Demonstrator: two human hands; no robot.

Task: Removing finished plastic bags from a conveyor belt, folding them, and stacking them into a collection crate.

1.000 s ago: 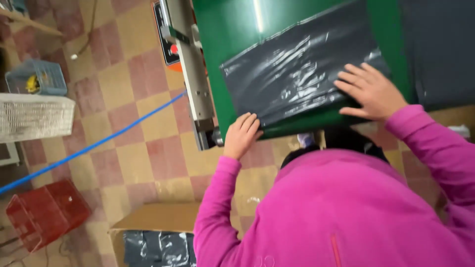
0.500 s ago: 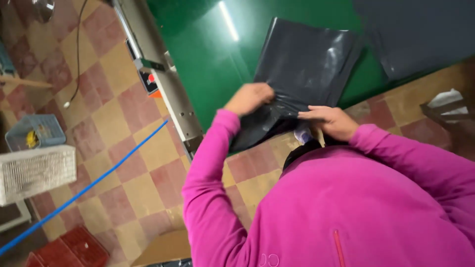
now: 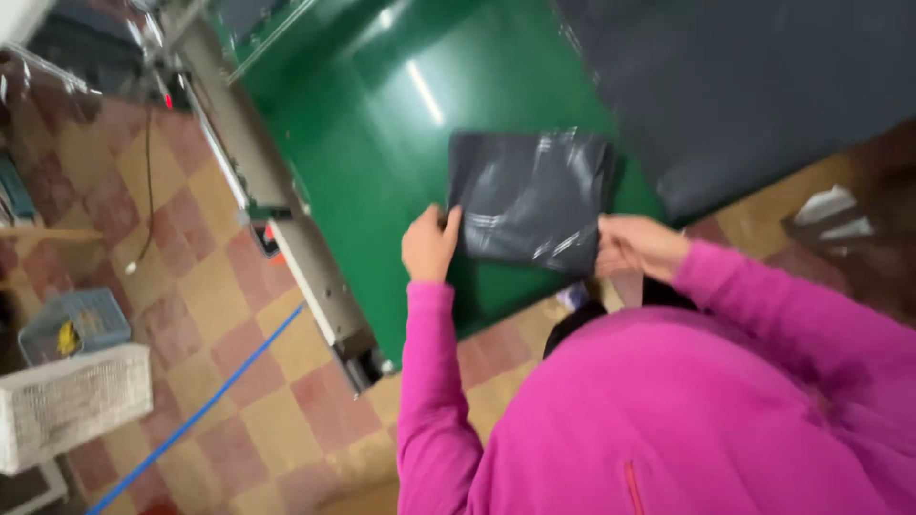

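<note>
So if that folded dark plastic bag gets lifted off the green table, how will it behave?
The dark plastic bag is probably floppy: it creases and wrinkles between the left hand and right hand. Its glossy film looks slippery on the smooth green table, and likely light.

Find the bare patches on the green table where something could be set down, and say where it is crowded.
The green table is bare left of and above the folded black bag, up to its metal side rail. To the right, a large dark sheet covers the surface. The near edge is crowded: the left hand and right hand grip the bag there.
</note>
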